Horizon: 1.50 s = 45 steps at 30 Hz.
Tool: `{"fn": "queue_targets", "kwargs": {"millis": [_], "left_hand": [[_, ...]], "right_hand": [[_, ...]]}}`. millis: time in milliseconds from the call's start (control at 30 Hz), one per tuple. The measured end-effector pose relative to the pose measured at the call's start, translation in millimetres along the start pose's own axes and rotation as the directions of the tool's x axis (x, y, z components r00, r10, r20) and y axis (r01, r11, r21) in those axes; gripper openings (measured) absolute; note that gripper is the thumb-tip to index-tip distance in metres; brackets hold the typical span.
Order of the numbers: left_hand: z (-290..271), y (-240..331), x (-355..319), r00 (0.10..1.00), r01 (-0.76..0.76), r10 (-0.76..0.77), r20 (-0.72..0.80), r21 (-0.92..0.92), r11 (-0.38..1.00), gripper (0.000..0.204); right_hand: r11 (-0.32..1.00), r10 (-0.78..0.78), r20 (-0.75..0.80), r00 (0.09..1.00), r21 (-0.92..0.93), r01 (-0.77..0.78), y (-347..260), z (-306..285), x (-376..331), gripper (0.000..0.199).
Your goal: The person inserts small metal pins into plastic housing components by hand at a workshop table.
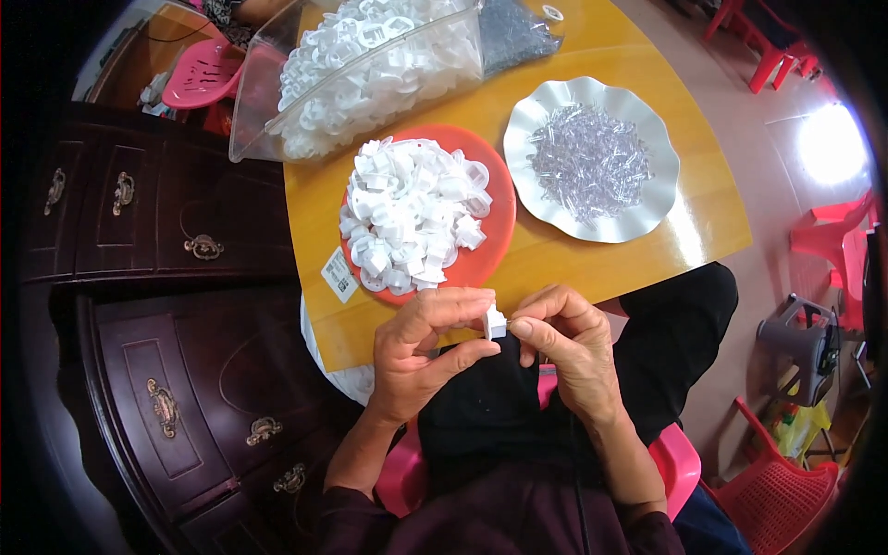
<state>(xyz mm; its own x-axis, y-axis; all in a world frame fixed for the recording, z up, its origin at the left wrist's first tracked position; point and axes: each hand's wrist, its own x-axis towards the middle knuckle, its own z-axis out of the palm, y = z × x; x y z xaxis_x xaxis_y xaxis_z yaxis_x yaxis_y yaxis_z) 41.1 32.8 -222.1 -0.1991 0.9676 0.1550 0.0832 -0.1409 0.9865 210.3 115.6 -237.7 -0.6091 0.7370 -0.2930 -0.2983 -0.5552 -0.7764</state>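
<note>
Over my lap, just off the table's near edge, my left hand (427,347) pinches a small white plastic part (496,323) between thumb and fingers. My right hand (572,344) has its thumb and forefinger pressed together at that part's right side. Something tiny and thin shows at those fingertips, too small to name. Beyond my left hand, an orange-red plate (499,222) carries a heap of similar white plastic parts (416,208). To its right, a white scalloped dish (664,190) holds many small clear plastic pieces (592,159).
A clear plastic bin (242,120) full of white parts stands at the table's far left, with a bag of dark pieces (518,35) beside it. A label card (339,275) lies on the yellow table (708,153). Dark wooden drawers (171,388) stand left; red stools (837,240) stand right.
</note>
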Motion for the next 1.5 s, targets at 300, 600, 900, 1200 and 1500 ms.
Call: {"fn": "queue_targets", "kwargs": {"millis": [300,600,900,1200,1500], "left_hand": [[2.3,-9.1,-2.0,0.999,0.035,-0.035,-0.005,-0.026,0.999,0.034],[2.4,2.2,25.9,0.999,-0.041,0.039,0.017,0.126,0.991,0.031],[-85.4,36.9,165.3,0.787,-0.384,0.598,-0.155,0.635,0.670,0.032],[-143.5,33.0,219.8,0.760,-0.264,0.647,-0.055,0.885,0.385,0.037],[-58.3,25.8,141.1,0.790,-0.340,0.602,0.111,0.898,0.280,0.035]], "right_hand": [[0.997,-0.037,0.058,0.998,-0.065,0.041,1.6,-6.7,-0.7,0.007],[0.987,-0.075,-0.010,0.997,-0.143,0.073,-14.5,-1.8,8.3,0.009],[0.148,-0.541,0.039,0.840,-0.979,0.141,-59.5,-34.2,48.4,0.021],[-0.054,-0.499,0.136,0.856,-0.991,0.126,-65.0,-29.8,65.4,0.016],[-0.070,-0.554,0.181,0.813,-0.983,0.172,-69.6,-42.2,77.3,0.009]]}}
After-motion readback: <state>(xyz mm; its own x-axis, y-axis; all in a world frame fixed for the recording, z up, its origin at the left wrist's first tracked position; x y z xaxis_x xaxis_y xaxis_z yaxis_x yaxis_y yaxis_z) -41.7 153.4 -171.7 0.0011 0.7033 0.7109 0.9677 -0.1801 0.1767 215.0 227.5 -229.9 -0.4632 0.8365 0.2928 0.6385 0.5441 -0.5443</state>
